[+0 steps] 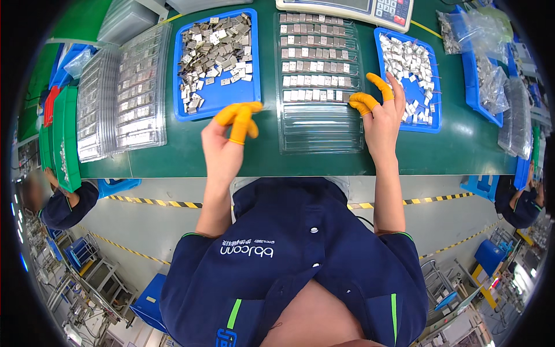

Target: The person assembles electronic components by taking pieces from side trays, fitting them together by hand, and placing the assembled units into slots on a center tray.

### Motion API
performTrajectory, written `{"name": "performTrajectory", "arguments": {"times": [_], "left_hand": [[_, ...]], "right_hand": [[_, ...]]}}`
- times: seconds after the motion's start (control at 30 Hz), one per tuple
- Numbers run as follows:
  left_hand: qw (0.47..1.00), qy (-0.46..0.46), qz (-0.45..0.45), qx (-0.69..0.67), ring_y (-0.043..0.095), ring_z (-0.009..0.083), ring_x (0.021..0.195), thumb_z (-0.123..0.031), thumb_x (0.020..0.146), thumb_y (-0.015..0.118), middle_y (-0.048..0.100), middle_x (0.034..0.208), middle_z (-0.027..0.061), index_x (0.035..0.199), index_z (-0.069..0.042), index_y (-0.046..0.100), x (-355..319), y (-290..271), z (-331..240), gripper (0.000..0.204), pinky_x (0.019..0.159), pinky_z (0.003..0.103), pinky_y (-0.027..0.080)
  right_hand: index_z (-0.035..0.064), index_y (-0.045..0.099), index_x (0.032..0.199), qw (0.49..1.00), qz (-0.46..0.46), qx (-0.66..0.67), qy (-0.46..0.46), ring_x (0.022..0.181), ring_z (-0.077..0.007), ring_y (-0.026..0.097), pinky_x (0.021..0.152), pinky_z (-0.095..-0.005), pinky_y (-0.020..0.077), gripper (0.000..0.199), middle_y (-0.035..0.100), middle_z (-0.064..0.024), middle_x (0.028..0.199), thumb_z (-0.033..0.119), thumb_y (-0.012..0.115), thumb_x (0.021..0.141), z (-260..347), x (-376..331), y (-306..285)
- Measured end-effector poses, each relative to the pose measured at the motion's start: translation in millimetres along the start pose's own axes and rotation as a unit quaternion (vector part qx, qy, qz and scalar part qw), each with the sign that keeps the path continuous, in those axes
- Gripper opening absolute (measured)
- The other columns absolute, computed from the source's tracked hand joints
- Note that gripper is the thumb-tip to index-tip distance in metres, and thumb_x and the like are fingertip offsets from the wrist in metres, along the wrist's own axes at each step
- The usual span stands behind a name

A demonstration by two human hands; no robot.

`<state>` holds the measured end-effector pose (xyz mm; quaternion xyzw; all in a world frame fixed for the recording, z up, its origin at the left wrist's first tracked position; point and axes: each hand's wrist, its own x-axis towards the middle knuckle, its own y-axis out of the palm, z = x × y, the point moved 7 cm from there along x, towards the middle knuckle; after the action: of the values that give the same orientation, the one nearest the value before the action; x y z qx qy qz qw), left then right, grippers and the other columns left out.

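With the clear tray (319, 124) centred for both-side feeding, the left hand (226, 144) pinches a small part (256, 106) at its left edge; the right hand (381, 118), fingers apart, rests at its right edge.

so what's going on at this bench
A person in a dark blue work shirt stands at a green table, wearing orange finger cots. The left hand pinches what looks like a small metal piece near the blue tray of loose metal parts. The right hand rests at the right edge of the clear slotted tray, whose upper rows hold parts while the lower rows are empty. Another blue tray of parts sits beside the right hand.
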<state>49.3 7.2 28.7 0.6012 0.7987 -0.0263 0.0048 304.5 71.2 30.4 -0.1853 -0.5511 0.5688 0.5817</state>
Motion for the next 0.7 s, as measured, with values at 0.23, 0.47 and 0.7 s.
{"name": "performTrajectory", "arguments": {"times": [0.23, 0.47, 0.7], "left_hand": [[0.997, -0.033, -0.072, -0.006, 0.046, 0.0053, 0.052, -0.009, 0.090, 0.052, 0.064, 0.092, 0.0076, 0.101, 0.007, 0.059, 1.0, -46.1, 15.7, 0.020, 0.047, 0.019, 0.037], [0.992, 0.005, -0.119, 0.051, 0.046, 0.0046, 0.053, -0.009, 0.089, 0.053, 0.065, 0.089, 0.0053, 0.100, 0.006, 0.060, 9.0, -67.0, 10.1, 0.020, 0.049, 0.018, 0.036], [0.949, 0.036, -0.147, 0.276, 0.050, 0.0103, 0.058, -0.009, 0.081, 0.062, 0.062, 0.084, 0.0064, 0.097, -0.005, 0.066, 23.1, -77.2, 8.9, 0.017, 0.052, 0.022, 0.040]], "right_hand": [[0.0050, 0.068, 0.082, 0.999, 0.028, -0.015, -0.021, 0.120, -0.0302, 0.038, 0.101, -0.0480, 0.0259, 0.019, 0.054, -0.0133, 0.110, -0.004, 0.062, 0.066, 7.6, 4.7, 1.6], [0.0033, 0.068, 0.082, 1.000, 0.010, -0.019, -0.004, 0.119, -0.0307, 0.039, 0.102, -0.0476, 0.0259, 0.018, 0.054, -0.0129, 0.110, -0.003, 0.062, 0.066, 3.9, 2.5, -0.5], [0.0019, 0.064, 0.096, 1.000, -0.009, -0.018, 0.006, 0.113, -0.0298, 0.044, 0.098, -0.0439, 0.0315, 0.024, 0.055, -0.0127, 0.111, -0.001, 0.060, 0.072, -9.1, 4.5, -7.3]]}}
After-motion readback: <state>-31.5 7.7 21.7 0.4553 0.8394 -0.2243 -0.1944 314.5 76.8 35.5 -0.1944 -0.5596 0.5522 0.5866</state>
